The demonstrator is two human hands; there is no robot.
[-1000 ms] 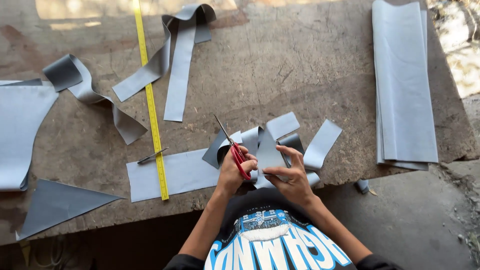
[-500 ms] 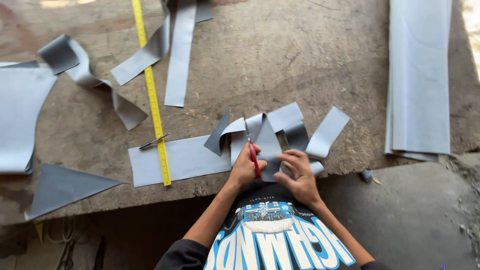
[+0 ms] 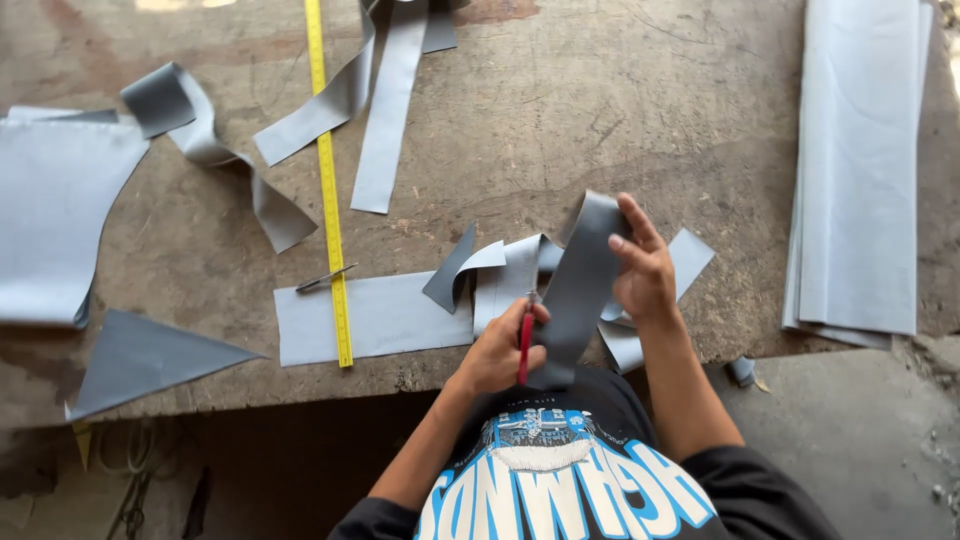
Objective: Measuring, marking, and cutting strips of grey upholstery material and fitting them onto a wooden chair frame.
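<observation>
My left hand (image 3: 497,350) grips red-handled scissors (image 3: 525,340) at the near edge of the worn wooden table (image 3: 600,110). Their blades meet the lower part of a dark grey fabric strip (image 3: 580,285). My right hand (image 3: 642,265) pinches the upper end of that strip and holds it lifted and stretched above the table. Under both hands lies a long light grey fabric piece (image 3: 385,315) with curled cut ends around it.
A yellow measuring tape (image 3: 328,180) runs from the far edge toward me. A small metal clipper (image 3: 325,279) lies beside it. Grey strips (image 3: 390,110) lie at the back. A stack of grey sheets (image 3: 860,170) sits right; offcuts (image 3: 60,215) lie left.
My right hand has risen from the table and pulled the dark grey strip up and taut. The scissors have swung from pointing away to standing upright against the strip.
</observation>
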